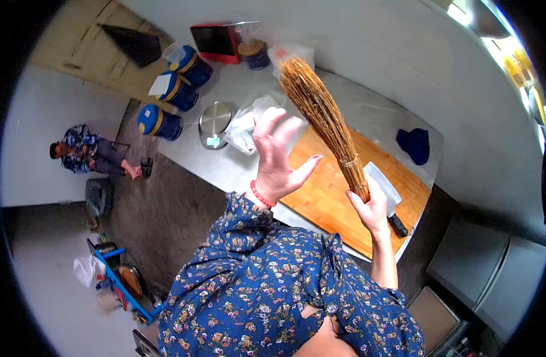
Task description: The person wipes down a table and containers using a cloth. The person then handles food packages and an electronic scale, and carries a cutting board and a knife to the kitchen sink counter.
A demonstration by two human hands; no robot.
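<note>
My right hand (371,208) is wrapped round the narrow bound end of a straw whisk broom (320,107), which slants up and to the left over the table. My left hand (278,156) is raised beside the broom, fingers spread and holding nothing, with a red bead bracelet at the wrist. Below both hands lies a wooden cutting board (320,202). A cleaver (383,185) with a black handle rests on the board's right part, partly behind my right hand. Left of my left hand are crumpled clear plastic bags (243,132).
A round kitchen scale (216,124) sits on the metal table (184,153). Blue tubs (160,122) line the table's left side. A dark blue cloth (413,146) lies at the right. A person (85,152) sits by the far left wall, and a blue cart (115,276) stands lower left.
</note>
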